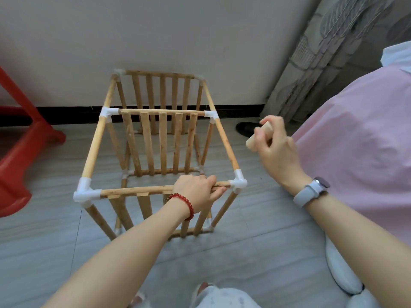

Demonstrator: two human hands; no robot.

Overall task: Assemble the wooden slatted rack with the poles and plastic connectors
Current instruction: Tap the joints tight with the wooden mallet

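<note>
**Head view: rack frame upright on floor, both hands occupied**

Wooden slatted rack (160, 138) stands on the grey tiled floor (44, 252), near the wall. Left hand (196, 193), red bead bracelet (182, 203) on the wrist, fingers curled round the near top pole (135, 191), just beside the white corner connector (239, 182). Right hand (275, 143), grey watch (311, 192) on the wrist, is raised to the right of the frame, apart from it, gripping a short wooden block (259, 135). Red plastic stool (20, 156) at left.
</note>
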